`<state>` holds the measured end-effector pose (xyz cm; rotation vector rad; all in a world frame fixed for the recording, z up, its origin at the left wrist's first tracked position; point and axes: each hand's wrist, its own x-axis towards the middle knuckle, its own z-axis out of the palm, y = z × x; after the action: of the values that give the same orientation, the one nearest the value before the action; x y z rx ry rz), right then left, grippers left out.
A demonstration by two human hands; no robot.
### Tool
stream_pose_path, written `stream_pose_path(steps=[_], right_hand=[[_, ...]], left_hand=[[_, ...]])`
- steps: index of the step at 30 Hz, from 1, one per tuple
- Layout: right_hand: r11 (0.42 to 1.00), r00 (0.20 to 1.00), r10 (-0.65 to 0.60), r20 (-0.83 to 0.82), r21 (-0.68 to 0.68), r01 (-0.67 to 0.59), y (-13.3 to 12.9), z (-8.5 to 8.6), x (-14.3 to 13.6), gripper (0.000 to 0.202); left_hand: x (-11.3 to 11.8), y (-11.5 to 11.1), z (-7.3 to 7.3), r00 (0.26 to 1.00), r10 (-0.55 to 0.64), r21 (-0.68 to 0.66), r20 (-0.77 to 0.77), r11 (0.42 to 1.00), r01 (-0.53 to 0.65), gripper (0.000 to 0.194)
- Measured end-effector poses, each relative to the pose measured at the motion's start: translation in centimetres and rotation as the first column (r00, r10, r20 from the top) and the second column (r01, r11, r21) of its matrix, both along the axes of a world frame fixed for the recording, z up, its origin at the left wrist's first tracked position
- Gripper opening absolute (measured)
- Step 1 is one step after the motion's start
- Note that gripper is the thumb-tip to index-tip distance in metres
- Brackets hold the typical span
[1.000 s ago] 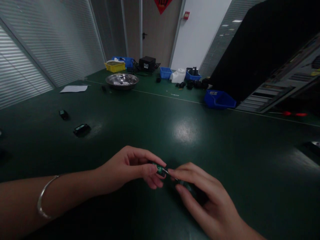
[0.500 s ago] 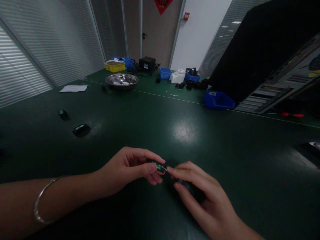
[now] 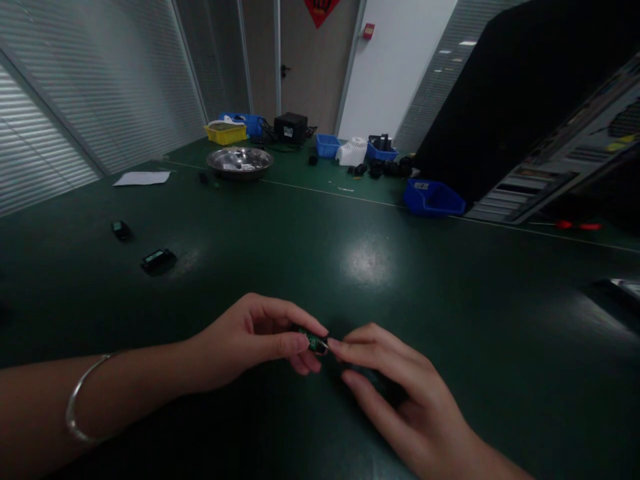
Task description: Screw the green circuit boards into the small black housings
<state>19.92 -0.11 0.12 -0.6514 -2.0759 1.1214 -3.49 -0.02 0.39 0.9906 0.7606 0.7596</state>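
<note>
My left hand [image 3: 270, 333] pinches a small green circuit board piece [image 3: 315, 343] between thumb and index finger, low in the middle of the head view. A small metallic part shows at the board's right end. My right hand [image 3: 400, 387] is just to the right, its index fingertip touching that end. The right thumb is held apart from the index finger, and no object shows between them. Two small black devices, one [image 3: 158, 261] nearer and another [image 3: 121, 231] farther off, lie on the green table [image 3: 280, 247] to the left.
At the back stand a metal bowl [image 3: 240, 162], a yellow bin [image 3: 226, 133], a black box [image 3: 291, 127] and a blue bin [image 3: 433, 199]. White paper [image 3: 142, 178] lies at the back left. A large black panel [image 3: 490, 93] and a red-handled tool [image 3: 580, 226] are at right.
The board in my left hand has tilted and dropped slightly. My right thumb and index finger have spread apart, and the dark item seen near them no longer shows. The view has shifted slightly.
</note>
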Motion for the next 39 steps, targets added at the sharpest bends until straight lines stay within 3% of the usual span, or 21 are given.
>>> stream_pose_path(steps=[6, 13, 18, 23, 29, 34, 39], right_hand=[[1.000, 1.000, 0.005, -0.010, -0.014, -0.005, -0.1, 0.1, 0.1, 0.044], [0.996, 0.997, -0.077, 0.004, -0.040, 0.077, 0.0, 0.4, 0.1, 0.040], [0.999, 0.999, -0.034, 0.039, 0.009, 0.034, -0.3, 0.6, 0.2, 0.050], [1.000, 0.995, -0.007, 0.096, 0.015, 0.006, -0.3, 0.6, 0.3, 0.048], [0.997, 0.992, 0.070, 0.107, 0.020, -0.073, -0.3, 1.0, 0.2, 0.055], [0.989, 0.978, 0.123, 0.170, 0.059, -0.135, -0.3, 1.3, 0.0, 0.054], [0.999, 0.993, 0.018, 0.120, 0.048, -0.024, -0.5, 0.7, 0.1, 0.047]], left_hand=[[0.0, 0.1, -0.1, 1.000, -0.010, -0.001, 0.012, 1.000, 0.010, 0.018], [0.2, 0.1, -0.4, 0.993, 0.100, 0.022, 0.065, 0.995, -0.101, 0.025], [0.1, 0.0, -0.2, 0.999, 0.047, 0.049, 0.022, 0.998, -0.048, 0.016], [0.2, 0.2, -0.3, 0.996, 0.077, 0.056, 0.033, 0.995, -0.079, 0.035], [0.3, 0.1, 0.0, 0.995, 0.101, 0.140, -0.011, 0.985, -0.099, 0.017], [0.0, 0.0, 0.0, 0.995, 0.076, 0.180, -0.059, 0.981, -0.065, 0.031], [-0.2, 0.0, 0.1, 0.984, 0.051, 0.192, -0.169, 0.981, -0.018, 0.048]])
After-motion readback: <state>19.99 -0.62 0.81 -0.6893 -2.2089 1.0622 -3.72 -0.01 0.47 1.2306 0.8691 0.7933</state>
